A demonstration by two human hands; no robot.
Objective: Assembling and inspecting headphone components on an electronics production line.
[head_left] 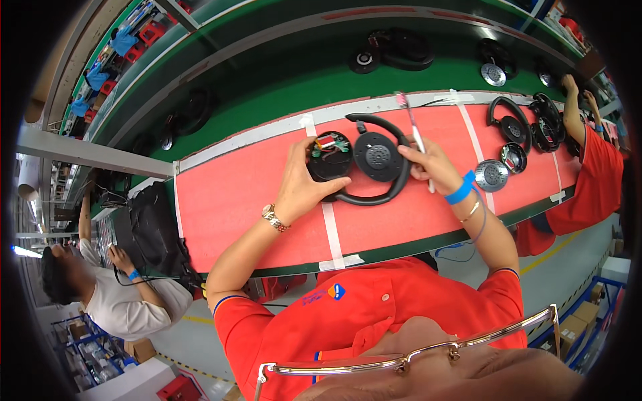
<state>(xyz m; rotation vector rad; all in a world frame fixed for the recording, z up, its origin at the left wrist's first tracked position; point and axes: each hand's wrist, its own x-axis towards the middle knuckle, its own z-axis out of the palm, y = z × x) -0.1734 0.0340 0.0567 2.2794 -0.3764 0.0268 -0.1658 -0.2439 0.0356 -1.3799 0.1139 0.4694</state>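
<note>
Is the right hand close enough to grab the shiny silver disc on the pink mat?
Probably yes: the silver disc lies to the right of the right hand, with nothing standing between, though that hand may need to put down its toothbrush first.

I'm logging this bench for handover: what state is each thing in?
Left hand: gripping open cup
Right hand: holding toothbrush
Open cup: wiring exposed
Toothbrush: bristles touching no cup
Grille cup: perforated face up
Silver disc: perforated face up
Wrist strap: worn
Watch: worn
Bag: open or shut unclear
</note>
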